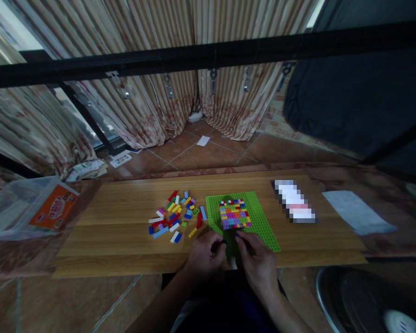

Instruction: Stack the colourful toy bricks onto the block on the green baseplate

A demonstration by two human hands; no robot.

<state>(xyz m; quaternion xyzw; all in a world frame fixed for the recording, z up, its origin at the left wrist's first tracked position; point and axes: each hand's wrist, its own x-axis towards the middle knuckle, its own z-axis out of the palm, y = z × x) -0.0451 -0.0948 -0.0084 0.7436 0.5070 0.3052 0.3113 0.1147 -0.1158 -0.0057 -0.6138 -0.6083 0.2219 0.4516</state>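
A green baseplate (263, 226) lies on the wooden table, and a multicoloured block of toy bricks (235, 215) is built up on it. My left hand (208, 252) is at the plate's near left edge, its fingers curled together in a pinch. Across from it, my right hand (258, 259) is also closed, thumb and forefinger together just below the built block. Something small and dark shows at the fingertips of each hand, too small to name. Left of the plate, loose toy bricks (174, 219) in several colours are scattered.
The wooden table (118, 222) carries a blurred phone-like object (294, 201) right of the plate. A sheet of paper (357, 210) lies beyond the table's right end. At far left stands a clear plastic box (17, 199) with an orange label. A dark metal bar (180, 58) crosses before the curtains.
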